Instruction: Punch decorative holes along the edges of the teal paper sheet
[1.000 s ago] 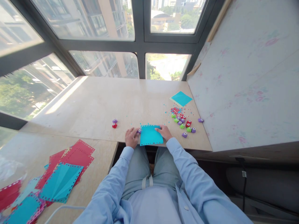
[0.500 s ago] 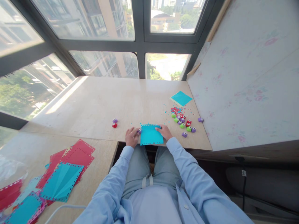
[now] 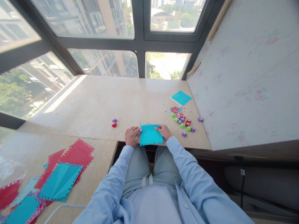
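A blue sheet of paper (image 3: 151, 136) with small punched holes along its edges lies in front of me at the table's front edge. My right hand (image 3: 165, 132) pinches its right side, thumb on top. Closed around a small purple craft punch (image 3: 140, 130), my left hand (image 3: 132, 136) is at the sheet's left edge. The punch sits over that edge; its slot is hidden. A purple punch (image 3: 114, 120) and a red punch (image 3: 114, 124) lie together to the left of my left hand.
Several purple, green and red punches (image 3: 182, 125) lie at the right, beside a heap of red and blue paper bits (image 3: 175, 110). Behind them rests a blue square of paper (image 3: 181, 98). Punched red and blue sheets (image 3: 62, 182) overlap on the left surface, near a white cable (image 3: 66, 206).
The purple punch in my left hand has shifted slightly right and up, further over the sheet's left edge. My right hand stays nearly in place.
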`<state>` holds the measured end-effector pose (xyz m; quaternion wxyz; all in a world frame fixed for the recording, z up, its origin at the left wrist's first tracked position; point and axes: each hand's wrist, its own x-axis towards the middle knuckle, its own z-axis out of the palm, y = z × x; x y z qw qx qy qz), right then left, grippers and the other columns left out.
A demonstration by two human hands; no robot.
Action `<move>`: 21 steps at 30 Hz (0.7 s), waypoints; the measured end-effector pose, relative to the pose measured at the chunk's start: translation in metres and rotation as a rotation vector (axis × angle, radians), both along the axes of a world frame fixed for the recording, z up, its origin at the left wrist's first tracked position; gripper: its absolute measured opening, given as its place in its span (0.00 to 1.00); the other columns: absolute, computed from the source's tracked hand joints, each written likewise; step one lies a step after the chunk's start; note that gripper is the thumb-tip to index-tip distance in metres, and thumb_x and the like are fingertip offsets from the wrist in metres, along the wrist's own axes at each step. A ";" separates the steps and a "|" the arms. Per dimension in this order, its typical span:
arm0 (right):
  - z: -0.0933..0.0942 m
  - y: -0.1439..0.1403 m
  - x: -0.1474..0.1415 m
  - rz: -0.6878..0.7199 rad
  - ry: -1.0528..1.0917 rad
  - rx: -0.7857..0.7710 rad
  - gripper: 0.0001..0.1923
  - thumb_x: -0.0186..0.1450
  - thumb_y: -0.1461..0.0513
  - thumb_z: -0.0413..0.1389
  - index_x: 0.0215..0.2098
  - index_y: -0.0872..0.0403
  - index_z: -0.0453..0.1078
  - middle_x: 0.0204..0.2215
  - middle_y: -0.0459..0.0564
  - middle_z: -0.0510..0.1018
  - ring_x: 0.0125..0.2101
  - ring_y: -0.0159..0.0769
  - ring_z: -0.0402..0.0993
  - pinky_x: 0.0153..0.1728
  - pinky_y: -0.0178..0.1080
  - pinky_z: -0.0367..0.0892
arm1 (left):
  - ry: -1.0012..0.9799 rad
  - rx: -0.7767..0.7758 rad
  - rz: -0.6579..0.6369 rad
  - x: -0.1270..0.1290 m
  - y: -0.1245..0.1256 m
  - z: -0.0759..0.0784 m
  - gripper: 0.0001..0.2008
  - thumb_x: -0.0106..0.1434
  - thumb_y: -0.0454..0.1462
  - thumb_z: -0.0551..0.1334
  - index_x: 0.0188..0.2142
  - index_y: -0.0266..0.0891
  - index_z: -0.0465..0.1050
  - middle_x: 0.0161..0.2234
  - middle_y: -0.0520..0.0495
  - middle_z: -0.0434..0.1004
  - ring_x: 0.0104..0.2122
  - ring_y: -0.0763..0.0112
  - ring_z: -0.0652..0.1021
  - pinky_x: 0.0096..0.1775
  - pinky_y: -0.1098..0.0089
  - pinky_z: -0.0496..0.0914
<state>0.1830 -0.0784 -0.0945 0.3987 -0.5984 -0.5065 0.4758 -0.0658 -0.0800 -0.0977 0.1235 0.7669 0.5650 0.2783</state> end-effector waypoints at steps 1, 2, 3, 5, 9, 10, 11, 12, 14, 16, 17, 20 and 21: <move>0.000 0.001 -0.001 -0.005 -0.002 -0.002 0.13 0.54 0.54 0.58 0.28 0.56 0.73 0.21 0.43 0.74 0.21 0.30 0.63 0.24 0.33 0.60 | 0.009 0.002 -0.002 0.000 0.000 0.001 0.14 0.65 0.41 0.57 0.48 0.52 0.75 0.51 0.49 0.76 0.55 0.58 0.70 0.58 0.52 0.56; -0.001 0.001 -0.002 -0.011 -0.004 -0.003 0.13 0.54 0.54 0.58 0.27 0.56 0.73 0.20 0.43 0.74 0.21 0.30 0.63 0.24 0.33 0.60 | 0.018 0.001 -0.006 0.000 0.000 0.001 0.14 0.65 0.41 0.57 0.49 0.52 0.75 0.51 0.49 0.76 0.55 0.58 0.69 0.58 0.52 0.56; -0.001 0.002 -0.003 -0.018 -0.005 -0.004 0.13 0.54 0.54 0.57 0.27 0.56 0.73 0.20 0.43 0.74 0.21 0.30 0.63 0.24 0.33 0.60 | 0.025 0.000 -0.010 0.000 0.001 0.001 0.14 0.65 0.41 0.56 0.49 0.52 0.75 0.51 0.49 0.75 0.55 0.58 0.69 0.58 0.52 0.56; -0.002 0.004 -0.005 -0.030 -0.007 -0.006 0.12 0.54 0.54 0.57 0.27 0.57 0.73 0.20 0.43 0.74 0.21 0.29 0.63 0.23 0.33 0.60 | 0.034 -0.007 -0.012 0.000 0.001 0.002 0.15 0.65 0.41 0.56 0.49 0.52 0.74 0.51 0.49 0.75 0.55 0.58 0.69 0.58 0.52 0.57; -0.001 0.005 -0.007 -0.050 -0.001 -0.002 0.13 0.55 0.54 0.57 0.29 0.57 0.73 0.21 0.44 0.75 0.22 0.30 0.64 0.24 0.33 0.61 | 0.032 -0.020 -0.011 0.000 0.001 0.003 0.15 0.66 0.42 0.55 0.49 0.52 0.75 0.51 0.49 0.75 0.55 0.58 0.69 0.58 0.52 0.57; 0.000 0.005 -0.007 -0.053 0.001 0.001 0.13 0.55 0.54 0.57 0.29 0.57 0.74 0.22 0.44 0.75 0.23 0.31 0.65 0.25 0.33 0.62 | 0.029 -0.021 -0.013 0.000 0.001 0.003 0.15 0.66 0.42 0.56 0.49 0.51 0.75 0.51 0.49 0.75 0.55 0.58 0.69 0.58 0.53 0.57; 0.001 0.005 -0.007 -0.055 0.003 0.003 0.14 0.55 0.54 0.57 0.29 0.57 0.74 0.22 0.44 0.76 0.24 0.31 0.65 0.26 0.34 0.62 | 0.027 -0.022 -0.015 -0.001 0.001 0.003 0.15 0.66 0.42 0.56 0.49 0.52 0.75 0.51 0.49 0.75 0.55 0.58 0.69 0.58 0.53 0.57; 0.002 0.005 -0.007 -0.056 0.004 0.006 0.14 0.54 0.54 0.58 0.29 0.57 0.74 0.23 0.45 0.76 0.24 0.32 0.66 0.27 0.34 0.63 | 0.024 -0.022 -0.017 -0.001 0.001 0.003 0.15 0.66 0.42 0.56 0.49 0.52 0.75 0.52 0.49 0.75 0.56 0.59 0.69 0.58 0.53 0.57; 0.004 0.005 -0.006 -0.061 0.006 0.008 0.14 0.55 0.53 0.58 0.30 0.56 0.75 0.25 0.46 0.77 0.26 0.33 0.68 0.30 0.35 0.64 | 0.018 -0.023 -0.026 -0.003 0.001 0.002 0.14 0.66 0.42 0.57 0.49 0.53 0.75 0.52 0.50 0.75 0.56 0.59 0.69 0.58 0.53 0.57; 0.005 0.005 -0.006 -0.067 0.006 0.009 0.14 0.55 0.53 0.57 0.32 0.56 0.75 0.28 0.47 0.78 0.28 0.34 0.69 0.32 0.36 0.65 | 0.011 -0.023 -0.042 -0.004 0.000 0.002 0.14 0.65 0.43 0.57 0.49 0.53 0.75 0.52 0.50 0.75 0.56 0.59 0.69 0.58 0.53 0.56; 0.006 0.005 -0.006 -0.067 0.005 0.010 0.15 0.56 0.54 0.57 0.33 0.56 0.75 0.29 0.48 0.79 0.29 0.35 0.69 0.33 0.37 0.65 | 0.007 -0.023 -0.049 -0.005 0.000 0.002 0.14 0.65 0.43 0.57 0.49 0.53 0.74 0.52 0.50 0.75 0.56 0.59 0.69 0.58 0.53 0.56; 0.006 0.005 -0.006 -0.044 0.001 0.000 0.15 0.57 0.54 0.57 0.35 0.56 0.76 0.29 0.48 0.79 0.29 0.35 0.70 0.33 0.37 0.65 | -0.009 -0.027 -0.039 -0.004 -0.002 0.003 0.15 0.66 0.43 0.57 0.50 0.52 0.74 0.52 0.50 0.75 0.56 0.59 0.69 0.58 0.52 0.56; 0.007 0.006 -0.005 -0.030 0.000 -0.008 0.15 0.57 0.54 0.57 0.35 0.56 0.76 0.29 0.48 0.79 0.29 0.35 0.70 0.33 0.37 0.65 | -0.015 -0.030 -0.026 -0.003 -0.002 0.003 0.14 0.66 0.43 0.57 0.50 0.52 0.74 0.52 0.49 0.75 0.56 0.59 0.69 0.58 0.52 0.56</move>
